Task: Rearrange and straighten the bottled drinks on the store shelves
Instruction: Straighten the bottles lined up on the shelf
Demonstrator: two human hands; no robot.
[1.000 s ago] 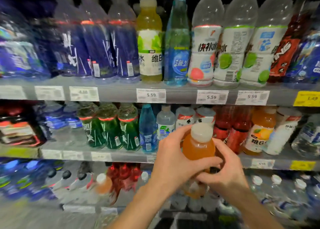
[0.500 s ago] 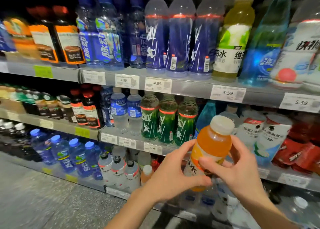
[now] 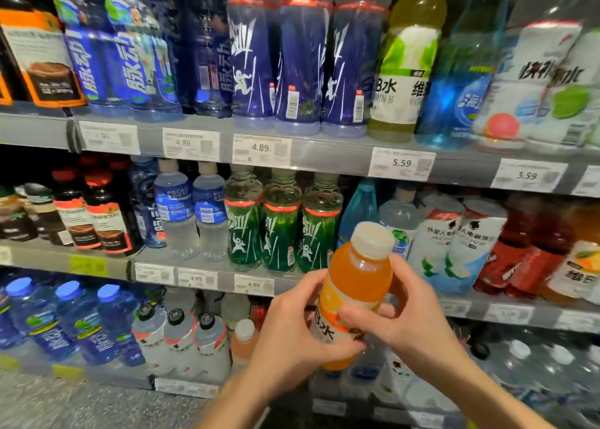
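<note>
An orange drink bottle [image 3: 358, 272] with a cream cap and a white-and-orange label is held upright in front of the middle shelf. My left hand [image 3: 292, 334] grips its lower body from the left, fingers wrapped round the label. My right hand [image 3: 406, 318] grips it from the right, thumb and fingers across the label. A matching orange bottle [image 3: 243, 342] stands on the bottom shelf, and another [image 3: 574, 272] stands at the right end of the middle shelf [image 3: 207, 277].
The top shelf [image 3: 324, 157] carries blue, yellow-green and white bottles. Green bottles [image 3: 281, 230], clear blue-labelled ones [image 3: 191, 211] and red ones [image 3: 519, 253] fill the middle shelf. Blue-capped water [image 3: 68, 321] and black-capped bottles [image 3: 177, 337] stand below. Grey floor lies at lower left.
The view has swung left along the shelves, bringing darker bottles in at the left. Both hands kept hold of the orange bottle, which tilted slightly and stays in front of the middle shelf.
</note>
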